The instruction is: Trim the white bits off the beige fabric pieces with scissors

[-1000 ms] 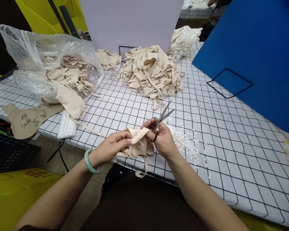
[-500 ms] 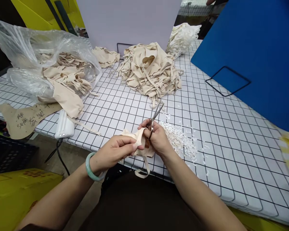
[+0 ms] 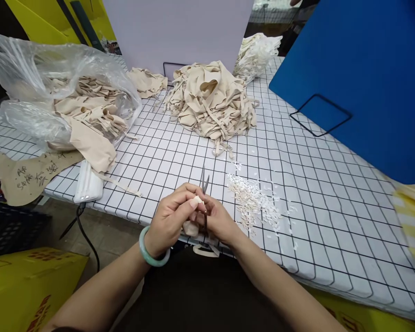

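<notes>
At the lower centre of the frame, the left hand (image 3: 169, 221) pinches a beige fabric piece (image 3: 191, 227) at the bench (image 3: 332, 221) edge; the right hand (image 3: 218, 221) grips scissors (image 3: 204, 184), blades pointing up; white trimmings (image 3: 252, 203) lie just right.

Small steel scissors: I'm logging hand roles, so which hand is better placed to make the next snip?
Right hand: it holds the small steel scissors; the left hand pinches the beige fabric piece.
</notes>
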`<state>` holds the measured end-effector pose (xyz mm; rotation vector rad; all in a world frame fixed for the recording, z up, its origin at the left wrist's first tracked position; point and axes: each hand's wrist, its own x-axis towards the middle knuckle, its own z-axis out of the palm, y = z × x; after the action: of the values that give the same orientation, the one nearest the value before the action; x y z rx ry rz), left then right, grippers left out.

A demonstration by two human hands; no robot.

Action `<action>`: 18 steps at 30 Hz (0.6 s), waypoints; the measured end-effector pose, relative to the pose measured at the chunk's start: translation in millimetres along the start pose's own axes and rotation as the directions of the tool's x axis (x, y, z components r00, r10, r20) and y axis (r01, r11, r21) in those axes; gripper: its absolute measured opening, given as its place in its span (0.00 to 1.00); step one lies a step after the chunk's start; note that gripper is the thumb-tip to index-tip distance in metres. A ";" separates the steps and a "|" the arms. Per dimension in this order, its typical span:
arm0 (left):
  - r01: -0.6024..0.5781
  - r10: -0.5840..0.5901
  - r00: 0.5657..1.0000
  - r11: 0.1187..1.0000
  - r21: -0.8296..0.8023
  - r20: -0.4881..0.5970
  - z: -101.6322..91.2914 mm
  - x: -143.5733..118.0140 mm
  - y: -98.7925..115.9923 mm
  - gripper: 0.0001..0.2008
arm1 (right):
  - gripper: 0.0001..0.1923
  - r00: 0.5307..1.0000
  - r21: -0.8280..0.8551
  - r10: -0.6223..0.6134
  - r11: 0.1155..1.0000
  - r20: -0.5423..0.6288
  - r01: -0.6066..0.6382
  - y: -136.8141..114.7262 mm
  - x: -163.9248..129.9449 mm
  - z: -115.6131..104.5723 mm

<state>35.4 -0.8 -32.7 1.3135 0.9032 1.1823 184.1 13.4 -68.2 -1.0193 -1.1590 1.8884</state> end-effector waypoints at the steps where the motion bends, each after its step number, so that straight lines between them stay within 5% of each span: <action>1: -0.008 0.009 1.000 0.999 0.033 -0.024 1.6 -0.8 -1.4 0.13 | 0.20 0.999 -0.079 -0.032 0.996 -0.015 0.030 -2.0 -4.8 -4.8; 4: -0.064 0.072 0.997 0.982 0.176 -0.040 5.0 -2.4 -0.8 0.12 | 0.16 0.986 -0.418 -0.163 0.899 -0.045 0.129 -12.4 -22.3 -23.9; 8: -0.093 0.090 0.996 0.962 0.258 0.025 7.6 -2.9 1.0 0.12 | 0.20 0.974 -0.759 -0.223 0.628 0.037 0.172 -25.8 -42.3 -39.5; 18: -0.157 0.137 0.986 0.958 0.242 0.097 10.5 -2.5 -0.7 0.09 | 0.27 0.938 -0.815 -0.324 0.507 0.122 0.281 -24.3 -49.5 -41.5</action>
<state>45.2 -5.5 -32.7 1.6436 0.9309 1.1471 246.7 -4.1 -45.1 -1.1946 -2.1349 0.9628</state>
